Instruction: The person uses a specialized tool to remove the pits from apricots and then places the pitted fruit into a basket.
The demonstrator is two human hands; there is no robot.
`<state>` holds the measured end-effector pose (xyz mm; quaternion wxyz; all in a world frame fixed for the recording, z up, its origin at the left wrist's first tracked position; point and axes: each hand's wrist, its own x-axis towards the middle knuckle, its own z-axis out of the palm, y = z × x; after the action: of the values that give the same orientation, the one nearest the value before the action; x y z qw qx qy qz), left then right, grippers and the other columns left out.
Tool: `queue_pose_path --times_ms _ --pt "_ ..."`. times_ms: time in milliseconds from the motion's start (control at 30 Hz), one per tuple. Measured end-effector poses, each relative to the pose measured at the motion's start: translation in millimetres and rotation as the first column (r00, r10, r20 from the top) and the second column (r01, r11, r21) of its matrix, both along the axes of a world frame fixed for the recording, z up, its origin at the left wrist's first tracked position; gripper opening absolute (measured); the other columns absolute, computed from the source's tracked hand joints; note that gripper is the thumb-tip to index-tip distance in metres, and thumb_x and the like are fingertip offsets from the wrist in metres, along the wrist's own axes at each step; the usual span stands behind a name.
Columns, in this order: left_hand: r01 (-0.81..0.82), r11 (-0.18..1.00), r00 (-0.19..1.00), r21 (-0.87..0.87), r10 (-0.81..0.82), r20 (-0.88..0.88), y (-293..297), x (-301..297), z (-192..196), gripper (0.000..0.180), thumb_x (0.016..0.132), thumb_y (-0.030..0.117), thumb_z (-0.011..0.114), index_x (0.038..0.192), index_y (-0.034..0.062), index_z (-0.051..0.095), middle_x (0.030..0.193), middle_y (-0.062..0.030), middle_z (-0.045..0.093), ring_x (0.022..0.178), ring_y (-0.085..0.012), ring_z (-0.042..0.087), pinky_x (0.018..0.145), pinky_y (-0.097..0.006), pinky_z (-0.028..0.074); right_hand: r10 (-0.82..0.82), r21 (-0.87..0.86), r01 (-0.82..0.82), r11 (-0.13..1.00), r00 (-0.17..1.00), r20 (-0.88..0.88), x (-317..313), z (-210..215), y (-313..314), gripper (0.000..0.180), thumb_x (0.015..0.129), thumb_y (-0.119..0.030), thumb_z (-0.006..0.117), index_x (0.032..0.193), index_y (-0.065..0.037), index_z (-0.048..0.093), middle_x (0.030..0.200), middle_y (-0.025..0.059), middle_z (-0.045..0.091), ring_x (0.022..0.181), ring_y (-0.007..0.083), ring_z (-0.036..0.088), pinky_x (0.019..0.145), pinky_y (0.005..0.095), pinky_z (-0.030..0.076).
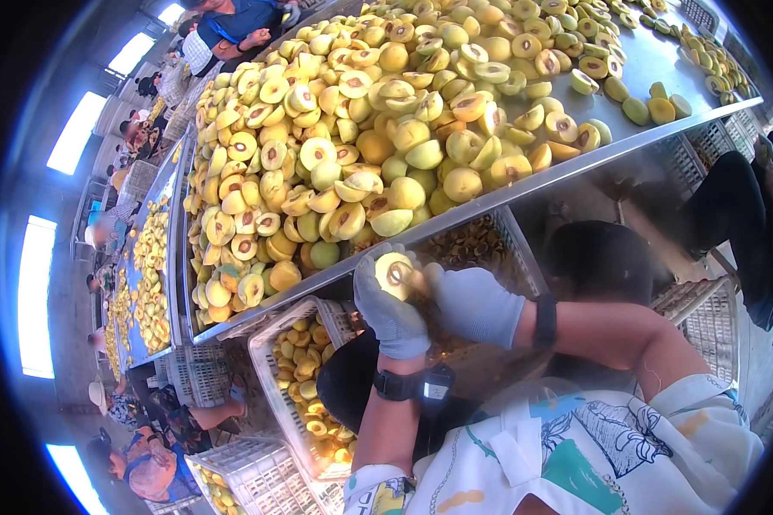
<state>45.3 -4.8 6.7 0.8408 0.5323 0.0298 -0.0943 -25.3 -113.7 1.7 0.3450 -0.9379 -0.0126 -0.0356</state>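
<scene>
My left hand (395, 324), in a grey work glove, is closed around a halved yellow peach (390, 269). The cut face is turned up, with a brown pit or pit hollow in its middle. Close against that face is my right hand (479, 305), also gloved, with its fingers curled. A small brownish shape sticks out from the right fingers at the peach's centre; whether it is a tool's tip I cannot make out. Both hands are just below the near edge of a metal table (567, 163), where a large heap of halved peaches (318, 150) lies.
A pale crate (270, 378) of peach halves stands left of my left forearm; another crate (517, 249) with dark bits sits under the table edge. A further white crate (253, 463) is lower left. Co-workers sit along other tables at left; one person (232, 30) works across the heap.
</scene>
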Motion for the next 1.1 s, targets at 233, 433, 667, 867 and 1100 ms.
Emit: queue_pose_path --times_ms 233,433,667,867,1100 --pt "-0.077 0.988 0.988 0.131 0.058 0.144 4 1 -11 0.036 0.102 0.029 0.036 0.102 0.0007 0.059 0.091 -0.0119 0.064 0.08 -0.0211 0.063 0.075 -0.032 0.054 0.036 0.216 -0.033 0.976 0.999 -0.011 4 -1 6 0.029 0.085 -0.02 0.063 0.098 0.003 0.05 0.073 0.0215 0.065 0.07 0.0399 0.066 0.062 0.0449 0.053" --pt "-0.065 0.993 0.971 0.1 0.04 0.236 4 -3 -6 0.031 0.098 0.02 0.043 0.102 -0.003 0.062 0.097 -0.0143 0.067 0.087 -0.0248 0.065 0.081 -0.035 0.053 0.055 0.264 -0.029 0.964 0.994 -0.091 5 3 4 0.029 0.084 -0.021 0.063 0.098 0.003 0.051 0.077 0.0227 0.065 0.076 0.0414 0.066 0.067 0.0456 0.054" --pt "0.0 0.999 0.986 0.043 -0.007 0.169 8 -2 7 0.03 0.099 0.024 0.043 0.105 -0.0003 0.06 0.095 -0.0151 0.066 0.083 -0.0242 0.065 0.076 -0.035 0.056 0.151 0.476 -0.075 0.876 0.981 -0.124 5 13 -3 0.03 0.083 -0.02 0.063 0.1 0.003 0.055 0.09 0.0261 0.065 0.086 0.0424 0.064 0.075 0.044 0.052" --pt "0.213 0.977 0.977 -0.013 -0.213 -0.022 16 10 17 0.031 0.099 0.026 0.041 0.102 -0.0003 0.058 0.095 -0.0178 0.066 0.082 -0.0267 0.066 0.074 -0.037 0.056 0.255 0.68 -0.029 0.733 0.938 -0.235 6 27 -11 0.033 0.083 -0.019 0.062 0.102 0.007 0.057 0.088 0.0237 0.066 0.083 0.0379 0.066 0.076 0.0411 0.052" --pt "0.478 0.794 0.821 0.376 -0.556 0.13 33 26 19 0.043 0.102 0.031 0.037 0.098 -0.0033 0.061 0.089 -0.0157 0.069 0.079 -0.0233 0.067 0.075 -0.034 0.056 0.452 0.794 0.012 0.607 0.817 -0.358 7 14 -19 0.03 0.084 -0.015 0.059 0.108 0.004 0.058 0.078 0.0101 0.062 0.059 0.0179 0.061 0.054 0.0303 0.051"
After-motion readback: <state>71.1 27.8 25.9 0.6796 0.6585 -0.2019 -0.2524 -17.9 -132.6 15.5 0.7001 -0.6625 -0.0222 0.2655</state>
